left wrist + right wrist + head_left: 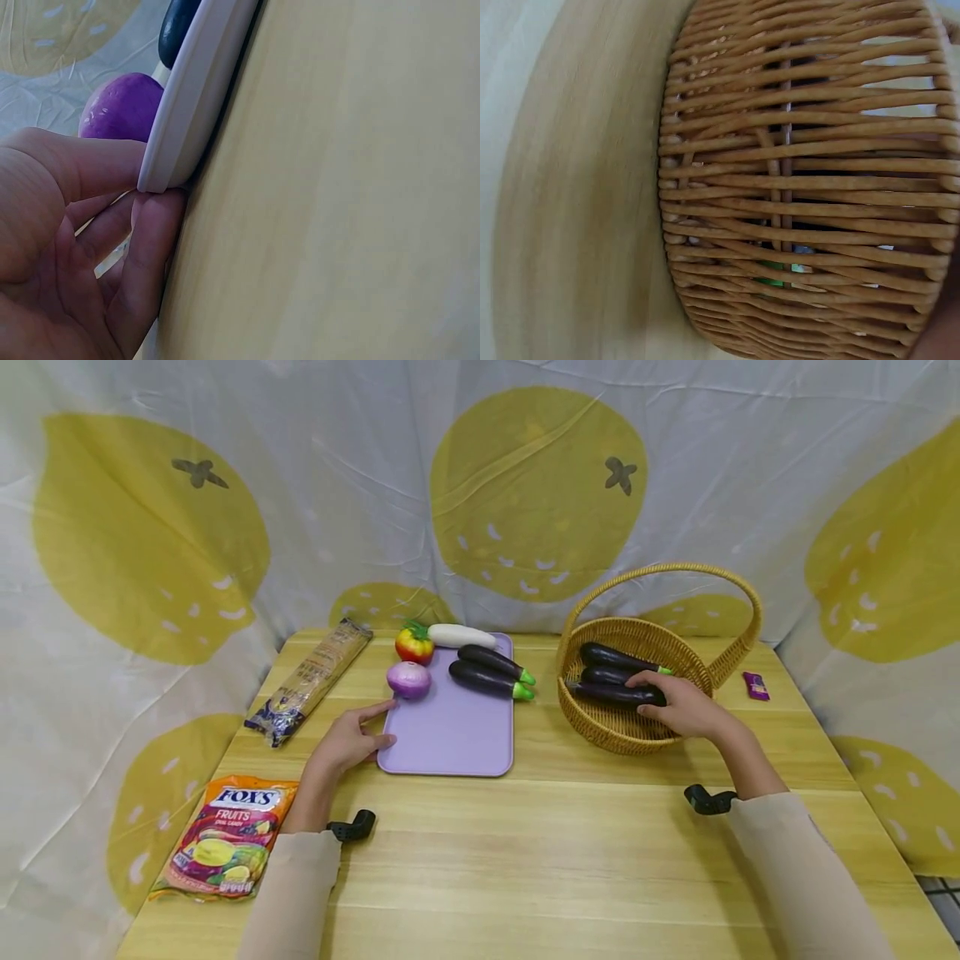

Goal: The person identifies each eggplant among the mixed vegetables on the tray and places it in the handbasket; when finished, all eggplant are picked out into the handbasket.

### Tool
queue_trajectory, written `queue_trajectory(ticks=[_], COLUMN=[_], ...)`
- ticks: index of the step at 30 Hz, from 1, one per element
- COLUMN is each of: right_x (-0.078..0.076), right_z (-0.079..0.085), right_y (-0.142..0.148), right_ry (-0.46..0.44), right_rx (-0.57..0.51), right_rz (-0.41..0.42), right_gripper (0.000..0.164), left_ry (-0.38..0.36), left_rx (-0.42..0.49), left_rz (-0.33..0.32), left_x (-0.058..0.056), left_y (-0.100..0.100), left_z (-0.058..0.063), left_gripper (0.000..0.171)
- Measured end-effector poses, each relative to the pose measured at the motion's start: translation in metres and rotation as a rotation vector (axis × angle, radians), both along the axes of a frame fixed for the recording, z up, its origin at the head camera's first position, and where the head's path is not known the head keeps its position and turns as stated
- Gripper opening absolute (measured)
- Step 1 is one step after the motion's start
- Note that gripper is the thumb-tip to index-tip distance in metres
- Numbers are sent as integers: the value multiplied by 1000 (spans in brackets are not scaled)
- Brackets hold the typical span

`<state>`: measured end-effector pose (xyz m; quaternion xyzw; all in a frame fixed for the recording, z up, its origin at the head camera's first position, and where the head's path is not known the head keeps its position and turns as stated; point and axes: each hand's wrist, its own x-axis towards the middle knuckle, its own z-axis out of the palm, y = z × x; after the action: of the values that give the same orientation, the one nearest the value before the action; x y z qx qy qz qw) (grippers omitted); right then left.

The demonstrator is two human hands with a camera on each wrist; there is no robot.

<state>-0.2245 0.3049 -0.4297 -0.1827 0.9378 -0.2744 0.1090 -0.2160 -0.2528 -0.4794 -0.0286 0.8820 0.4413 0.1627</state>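
Note:
My left hand (345, 745) pinches the left rim of a lilac tray (450, 735); the left wrist view shows the thumb on top and fingers under the edge. On that tray lie a purple onion (408, 680), a red-and-yellow tomato-like piece (415, 646), a white radish (459, 637) and two eggplants (482, 679) with green stem ends past the right rim. Inside the wicker basket (618, 743), my right hand (682, 706) grips the front eggplant (611, 694) by its right end. Two more eggplants (615, 656) lie behind it. Basket weave (817, 187) hides most of this hand's work in the right wrist view.
The basket's tall handle (667, 568) arches over it. A long clear-wrapped pack (311, 681) lies left of the tray, with an orange candy bag (228, 839) nearer me. One small purple packet (756, 686) sits right of the basket. A lemon-print cloth (375, 485) hangs behind the table.

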Motion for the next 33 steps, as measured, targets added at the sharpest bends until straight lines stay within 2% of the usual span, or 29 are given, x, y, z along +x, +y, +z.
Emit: queue_trajectory(ticks=[7,13,27,33], right_x=[-7,-6,0,6], right_z=[-4,-7,-2,7], right_y=[-3,-5,-1,-9], right_ry=[11,51,157,151], right_rx=[75,83,-63,-149], right_rz=[-23,-36,-104,-118], right_gripper=[43,40,37,45], left_ry=[-5,2,10,23], left_rx=[10,11,27,32], left_rz=[2,-3,-14,-20], left_x=[1,2,1,1], left_y=[1,1,1,0], left_z=[1,1,1,-1], left_gripper=[67,67,68,69])
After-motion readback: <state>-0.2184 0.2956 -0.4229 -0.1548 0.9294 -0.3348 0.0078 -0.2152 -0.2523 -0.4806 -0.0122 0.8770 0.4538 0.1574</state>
